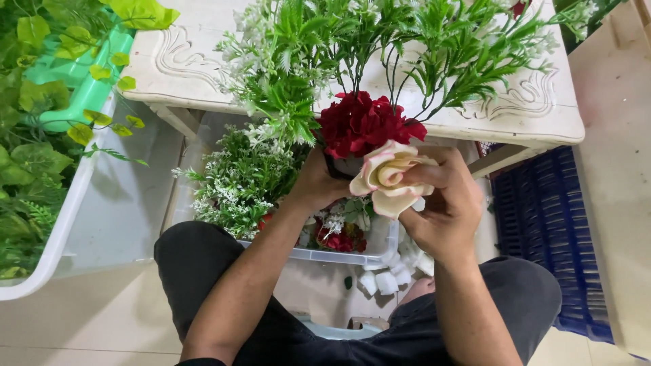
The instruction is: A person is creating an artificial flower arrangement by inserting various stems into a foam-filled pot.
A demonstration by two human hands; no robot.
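Your right hand (444,203) was closed around a cream-and-pink artificial rose (388,177), fingers curled over its back so the bloom faced left and sat at your fingertips, pressed up against the underside of the red flower cluster (363,124). Your left hand (317,183) was clenched around the base of the bunch, just left of the rose and almost touching it; the red blooms rose directly above that fist, and the stems inside the grip were hidden by your fingers. From the same bunch, green fern-like sprigs with tiny white blossoms (380,47) fanned upward and outward over the white carved table (183,64), covering most of its near edge.

Below your hands, between your knees, stood a clear plastic bin (339,256) holding more white-flowered greenery (234,183) on its left side and a few red blooms (339,240) near its front wall. Small white foam blocks (390,278) lay on the floor just beside the bin's right front corner. To your left, a large white tub (61,230) held leafy yellow-green vines (34,102), with a green plastic tray (85,85) by the table's left corner. A dark blue crate (549,224) stood to your right, under the table's right end.
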